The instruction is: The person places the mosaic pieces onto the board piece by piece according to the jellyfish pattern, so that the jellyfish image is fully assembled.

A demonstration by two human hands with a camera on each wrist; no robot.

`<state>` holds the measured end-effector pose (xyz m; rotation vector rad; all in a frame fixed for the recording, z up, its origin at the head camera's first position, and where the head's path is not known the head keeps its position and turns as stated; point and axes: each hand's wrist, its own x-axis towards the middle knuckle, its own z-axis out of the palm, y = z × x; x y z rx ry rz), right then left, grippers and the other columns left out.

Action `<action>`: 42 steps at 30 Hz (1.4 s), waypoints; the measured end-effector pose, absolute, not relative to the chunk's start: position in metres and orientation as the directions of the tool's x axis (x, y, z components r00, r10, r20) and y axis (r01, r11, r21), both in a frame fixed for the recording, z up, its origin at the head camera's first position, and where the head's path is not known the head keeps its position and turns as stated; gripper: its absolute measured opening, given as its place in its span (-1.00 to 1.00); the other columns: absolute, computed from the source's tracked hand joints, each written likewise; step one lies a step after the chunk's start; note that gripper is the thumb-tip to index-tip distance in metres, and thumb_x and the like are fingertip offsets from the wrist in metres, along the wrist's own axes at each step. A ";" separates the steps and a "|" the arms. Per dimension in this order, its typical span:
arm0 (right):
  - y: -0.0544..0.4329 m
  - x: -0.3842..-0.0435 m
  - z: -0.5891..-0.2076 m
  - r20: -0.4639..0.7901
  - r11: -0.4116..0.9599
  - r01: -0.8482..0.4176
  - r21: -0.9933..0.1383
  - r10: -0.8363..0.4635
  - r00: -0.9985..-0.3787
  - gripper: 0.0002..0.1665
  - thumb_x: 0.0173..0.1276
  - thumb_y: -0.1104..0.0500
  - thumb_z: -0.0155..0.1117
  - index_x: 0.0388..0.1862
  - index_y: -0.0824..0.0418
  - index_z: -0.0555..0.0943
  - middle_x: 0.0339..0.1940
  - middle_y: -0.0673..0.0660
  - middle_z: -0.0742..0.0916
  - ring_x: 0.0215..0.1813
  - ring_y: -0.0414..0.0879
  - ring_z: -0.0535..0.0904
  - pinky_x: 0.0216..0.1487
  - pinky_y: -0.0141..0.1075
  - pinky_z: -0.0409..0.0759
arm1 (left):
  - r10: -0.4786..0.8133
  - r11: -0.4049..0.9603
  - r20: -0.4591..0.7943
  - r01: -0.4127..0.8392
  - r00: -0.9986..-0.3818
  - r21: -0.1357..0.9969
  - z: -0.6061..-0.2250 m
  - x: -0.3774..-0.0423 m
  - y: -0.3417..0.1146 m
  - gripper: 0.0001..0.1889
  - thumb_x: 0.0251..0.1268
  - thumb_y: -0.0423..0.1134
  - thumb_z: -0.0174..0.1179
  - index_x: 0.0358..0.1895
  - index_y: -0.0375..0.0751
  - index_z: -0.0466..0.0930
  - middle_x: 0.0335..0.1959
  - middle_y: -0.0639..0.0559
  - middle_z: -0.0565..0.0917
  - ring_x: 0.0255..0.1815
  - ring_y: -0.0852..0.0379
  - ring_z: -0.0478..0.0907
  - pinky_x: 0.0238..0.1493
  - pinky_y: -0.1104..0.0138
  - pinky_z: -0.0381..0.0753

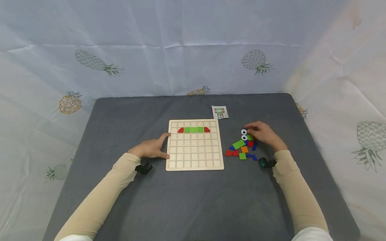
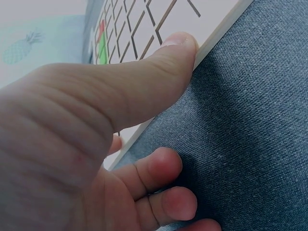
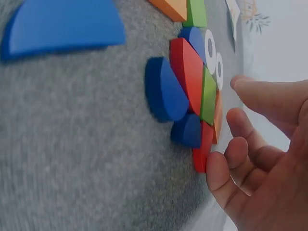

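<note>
My left hand rests at the left edge of a pale wooden grid board. Its thumb lies on the rim, and the index finger touches the edge farther up. Near the board's top, green squares sit in a row between a red quarter-round piece and another red one. Over the far side of a pile of coloured pieces hovers my right hand, fingers loosely bent, nothing visible between them. White rings, an orange square and a blue half-round piece lie there.
A small printed card with a coloured grid pattern lies behind the board's right corner. Grey cloth covers the table. White pineapple-print fabric hangs behind it. Each wrist wears a dark device.
</note>
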<state>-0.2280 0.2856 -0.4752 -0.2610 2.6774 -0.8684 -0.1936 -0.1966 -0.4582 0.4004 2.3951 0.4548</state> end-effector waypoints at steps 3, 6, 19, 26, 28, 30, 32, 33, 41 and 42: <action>0.281 -0.228 -0.476 -0.252 0.801 -0.082 -0.593 -0.281 -0.926 -0.57 0.59 0.24 0.00 0.33 0.32 0.57 0.18 0.38 0.57 0.11 0.21 0.47 0.21 0.17 0.53 | 0.391 0.895 -0.549 0.165 -0.738 0.415 -0.458 -0.194 -0.196 0.09 0.24 0.18 0.38 0.64 0.05 -0.19 -0.15 -0.13 0.63 -0.20 0.02 0.52 0.00 0.11 0.54; 0.279 -0.229 -0.476 -0.248 0.810 -0.096 -0.579 -0.287 -0.925 -0.56 0.58 0.25 0.01 0.34 0.33 0.56 0.08 0.36 0.57 0.02 0.17 0.47 0.11 0.10 0.54 | 0.391 0.895 -0.548 0.167 -0.740 0.413 -0.458 -0.194 -0.197 0.09 0.24 0.17 0.38 0.64 0.05 -0.19 -0.19 -0.11 0.62 -0.23 0.03 0.51 -0.05 0.13 0.53; 0.286 -0.227 -0.477 -0.231 0.833 -0.058 -0.551 -0.219 -0.948 -0.55 0.55 0.22 0.11 0.33 0.41 0.50 0.13 0.43 0.53 0.10 0.28 0.44 0.19 0.20 0.49 | 0.390 0.898 -0.546 0.175 -0.742 0.403 -0.456 -0.192 -0.196 0.09 0.24 0.17 0.38 0.64 0.04 -0.19 -0.10 -0.14 0.64 -0.22 0.03 0.52 -0.01 0.10 0.55; 0.284 -0.226 -0.474 -0.257 0.888 0.001 -0.459 -0.132 -0.957 -0.50 0.54 0.11 0.16 0.30 0.42 0.51 0.23 0.45 0.46 0.21 0.32 0.41 0.31 0.27 0.43 | 0.397 0.893 -0.541 0.175 -0.741 0.415 -0.455 -0.192 -0.196 0.09 0.24 0.18 0.38 0.64 0.03 -0.19 0.05 -0.20 0.64 -0.13 0.01 0.53 0.10 0.02 0.56; 0.283 -0.226 -0.472 -0.261 0.895 0.017 -0.446 -0.112 -0.959 -0.51 0.54 0.10 0.17 0.27 0.41 0.52 0.22 0.44 0.46 0.19 0.31 0.42 0.29 0.26 0.44 | 0.395 0.895 -0.544 0.175 -0.740 0.411 -0.455 -0.192 -0.196 0.09 0.24 0.18 0.37 0.65 0.04 -0.19 0.03 -0.19 0.65 -0.14 0.01 0.53 0.09 0.02 0.56; 0.282 -0.226 -0.471 -0.263 0.892 0.032 -0.451 -0.098 -0.960 -0.53 0.53 0.11 0.18 0.25 0.41 0.50 0.17 0.43 0.49 0.13 0.29 0.45 0.22 0.23 0.50 | 0.389 0.898 -0.547 0.172 -0.741 0.405 -0.455 -0.192 -0.197 0.09 0.24 0.19 0.37 0.65 0.05 -0.19 -0.02 -0.16 0.65 -0.16 0.02 0.52 0.06 0.05 0.56; 0.281 -0.227 -0.471 -0.263 0.882 0.049 -0.469 -0.087 -0.961 -0.55 0.54 0.12 0.17 0.23 0.39 0.46 0.11 0.41 0.53 0.04 0.25 0.48 0.11 0.17 0.55 | 0.384 0.900 -0.551 0.168 -0.741 0.401 -0.456 -0.192 -0.197 0.08 0.25 0.19 0.37 0.65 0.07 -0.19 -0.08 -0.13 0.64 -0.18 0.03 0.52 0.02 0.09 0.55; 0.281 -0.227 -0.471 -0.262 0.873 0.056 -0.484 -0.083 -0.962 -0.57 0.55 0.12 0.16 0.22 0.38 0.45 0.09 0.40 0.55 0.01 0.23 0.50 0.07 0.12 0.57 | 0.386 0.900 -0.551 0.171 -0.740 0.401 -0.456 -0.193 -0.197 0.09 0.25 0.19 0.37 0.65 0.06 -0.20 -0.10 -0.12 0.63 -0.20 0.04 0.51 0.00 0.10 0.55; 0.276 -0.232 -0.468 -0.190 0.770 0.025 -0.637 -0.125 -0.974 -0.57 0.58 0.04 0.15 0.25 0.30 0.48 0.03 0.32 0.62 -0.03 0.15 0.53 -0.02 -0.09 0.54 | 0.390 0.897 -0.552 0.169 -0.737 0.409 -0.455 -0.192 -0.196 0.10 0.24 0.20 0.37 0.65 0.05 -0.20 -0.03 -0.15 0.63 -0.15 0.03 0.52 0.05 0.06 0.56; 0.274 -0.232 -0.467 -0.174 0.761 0.014 -0.648 -0.130 -0.976 -0.56 0.57 0.03 0.16 0.23 0.30 0.50 0.02 0.31 0.63 -0.04 0.14 0.54 -0.03 -0.11 0.54 | 0.391 0.897 -0.553 0.170 -0.735 0.409 -0.455 -0.192 -0.197 0.10 0.23 0.20 0.37 0.65 0.04 -0.20 -0.03 -0.16 0.63 -0.14 0.02 0.52 0.05 0.05 0.56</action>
